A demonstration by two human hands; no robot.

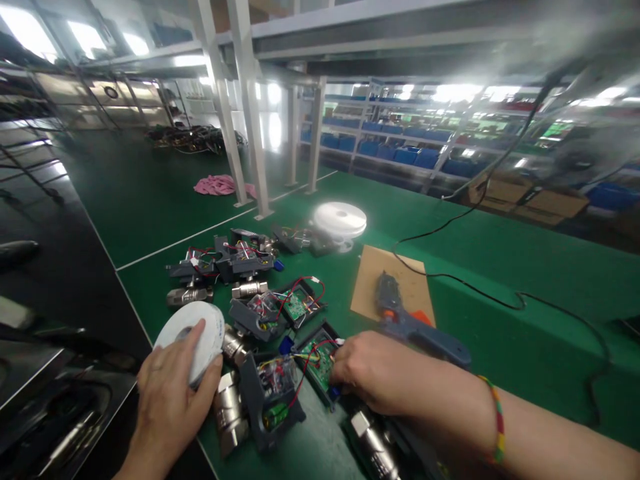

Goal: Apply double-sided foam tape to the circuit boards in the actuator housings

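My left hand (167, 393) grips a white roll of tape (197, 333) at the near left edge of the green bench. My right hand (380, 377), with a coloured woven band on its wrist, rests with closed fingers on a grey housing holding a green circuit board (319, 360) with red wires. Between the hands lies another open grey housing on a metal valve body (273, 400). A blue glue gun (415, 327) lies just behind my right hand, partly on a brown cardboard sheet (395, 280).
Several more grey housings with boards and metal valves (235, 267) lie further back on the green mat (500, 320). A white tape reel (340, 220) sits beyond them. A black cable (500, 300) runs across the right side. A pink cloth (220, 185) lies far off.
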